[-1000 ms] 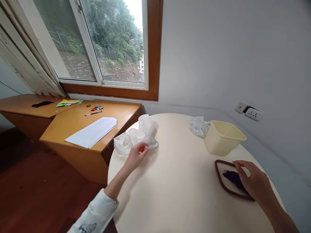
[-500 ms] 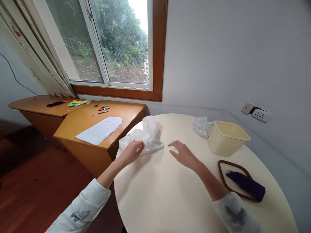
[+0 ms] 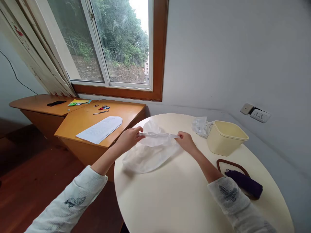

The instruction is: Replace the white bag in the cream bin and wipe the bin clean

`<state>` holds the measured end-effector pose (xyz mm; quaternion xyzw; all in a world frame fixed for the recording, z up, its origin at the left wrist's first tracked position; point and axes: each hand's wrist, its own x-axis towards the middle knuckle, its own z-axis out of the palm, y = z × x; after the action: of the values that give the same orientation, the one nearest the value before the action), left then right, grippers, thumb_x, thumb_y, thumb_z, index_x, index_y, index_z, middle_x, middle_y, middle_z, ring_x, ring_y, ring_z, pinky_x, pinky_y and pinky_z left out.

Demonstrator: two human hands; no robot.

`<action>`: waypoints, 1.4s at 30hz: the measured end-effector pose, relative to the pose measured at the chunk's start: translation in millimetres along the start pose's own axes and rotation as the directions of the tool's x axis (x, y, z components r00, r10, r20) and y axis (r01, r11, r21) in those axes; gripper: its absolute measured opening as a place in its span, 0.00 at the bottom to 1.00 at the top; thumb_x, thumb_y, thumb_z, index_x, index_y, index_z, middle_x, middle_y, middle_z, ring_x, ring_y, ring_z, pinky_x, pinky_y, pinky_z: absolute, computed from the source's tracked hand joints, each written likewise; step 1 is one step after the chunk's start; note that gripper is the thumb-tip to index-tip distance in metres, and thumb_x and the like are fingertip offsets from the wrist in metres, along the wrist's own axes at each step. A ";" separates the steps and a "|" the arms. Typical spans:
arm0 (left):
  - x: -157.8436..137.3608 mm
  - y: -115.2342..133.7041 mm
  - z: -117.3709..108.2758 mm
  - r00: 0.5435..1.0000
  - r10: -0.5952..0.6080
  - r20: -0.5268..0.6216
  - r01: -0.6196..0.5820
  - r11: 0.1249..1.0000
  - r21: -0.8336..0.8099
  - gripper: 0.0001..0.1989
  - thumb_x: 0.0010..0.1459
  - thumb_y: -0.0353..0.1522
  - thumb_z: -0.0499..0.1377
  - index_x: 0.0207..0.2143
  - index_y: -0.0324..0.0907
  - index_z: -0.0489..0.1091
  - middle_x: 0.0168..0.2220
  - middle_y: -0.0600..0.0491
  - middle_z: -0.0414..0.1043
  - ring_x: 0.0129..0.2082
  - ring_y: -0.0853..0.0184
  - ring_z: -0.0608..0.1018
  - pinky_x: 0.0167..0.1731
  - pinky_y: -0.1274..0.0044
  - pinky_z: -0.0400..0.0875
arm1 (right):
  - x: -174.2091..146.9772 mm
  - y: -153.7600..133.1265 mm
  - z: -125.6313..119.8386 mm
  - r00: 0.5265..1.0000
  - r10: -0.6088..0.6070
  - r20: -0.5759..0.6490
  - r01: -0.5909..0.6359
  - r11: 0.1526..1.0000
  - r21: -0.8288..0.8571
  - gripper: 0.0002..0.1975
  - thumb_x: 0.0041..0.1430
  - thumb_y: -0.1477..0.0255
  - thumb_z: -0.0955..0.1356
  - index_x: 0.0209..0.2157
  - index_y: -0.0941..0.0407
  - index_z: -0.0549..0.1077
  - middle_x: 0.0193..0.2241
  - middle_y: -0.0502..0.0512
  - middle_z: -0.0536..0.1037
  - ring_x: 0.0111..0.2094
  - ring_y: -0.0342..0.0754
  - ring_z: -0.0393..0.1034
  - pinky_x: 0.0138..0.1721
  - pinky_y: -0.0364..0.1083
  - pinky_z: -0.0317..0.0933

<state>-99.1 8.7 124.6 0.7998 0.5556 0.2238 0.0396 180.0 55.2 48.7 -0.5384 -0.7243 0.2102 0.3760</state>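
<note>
A thin, see-through white plastic bag [image 3: 152,157] is stretched between my two hands above the round cream table [image 3: 157,200]. My left hand [image 3: 130,138] pinches one end of its gathered upper edge, fingers closed. At the other end of that edge, my right hand [image 3: 186,141] grips the plastic in a closed fist. The bag's body hangs and spreads toward me, its lower part near or on the tabletop; I cannot tell how much of it touches.
On the table's right stands a pale yellow bin [image 3: 225,139], with crumpled clear plastic [image 3: 201,126] beside it. A brown rounded frame [image 3: 234,165] lies nearer, under a dark purple roll [image 3: 245,183]. A wooden desk [image 3: 126,111] at left holds papers [image 3: 100,129], keys and a pen.
My right hand has taken hold of the bag's edge, and my left hand has risen slightly. The crumpled bag is now pulled out wide between them.
</note>
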 end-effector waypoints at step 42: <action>16.4 94.0 8.3 0.949 0.316 0.010 -0.278 0.850 -0.447 0.20 0.53 0.40 0.57 0.48 0.46 0.64 0.51 0.48 0.64 0.50 0.61 0.67 0.50 0.68 0.61 | -63.5 -22.5 -48.6 0.926 0.278 0.256 -0.376 0.612 0.696 0.18 0.43 0.74 0.68 0.40 0.56 0.73 0.34 0.53 0.77 0.38 0.51 0.70 0.41 0.49 0.63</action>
<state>-9.2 -10.6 151.6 0.8547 0.3583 0.3134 0.2071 212.2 -16.6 75.0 -0.4507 -0.4892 0.5803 0.4699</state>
